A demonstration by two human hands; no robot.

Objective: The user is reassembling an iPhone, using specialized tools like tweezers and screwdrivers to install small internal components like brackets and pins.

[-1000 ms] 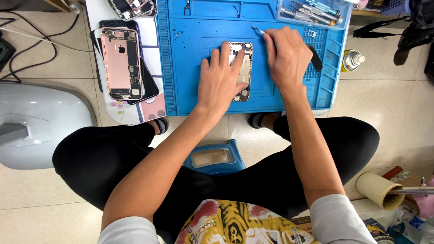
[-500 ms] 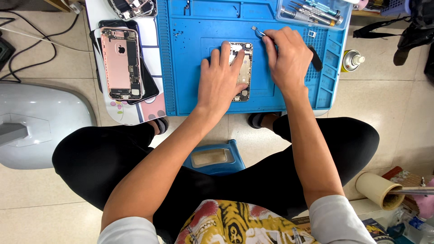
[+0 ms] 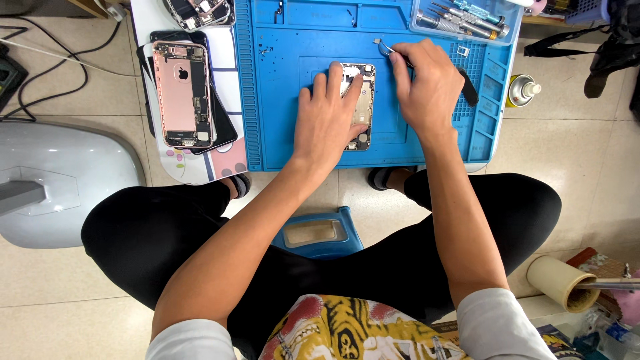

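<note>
An opened phone body (image 3: 361,107) lies in the middle of a blue work mat (image 3: 280,127) on a low table. My left hand (image 3: 327,120) rests flat on the phone's left side, fingers spread, pinning it down. My right hand (image 3: 430,87) sits just right of the phone and pinches a pair of metal tweezers (image 3: 385,47), whose tips point up and left above the phone's top edge. A dark tool handle (image 3: 468,87) pokes out from under the right hand.
A pink phone housing (image 3: 183,93) lies on dark phones left of the mat. A clear tray of screwdrivers (image 3: 463,17) sits at the mat's top right, a small bottle (image 3: 523,90) beyond it. A grey casing (image 3: 60,180) and a tape roll (image 3: 557,283) are on the floor.
My right hand has shifted slightly up with the tweezers, their tips now above the phone's top edge. The left hand has stayed on the phone.
</note>
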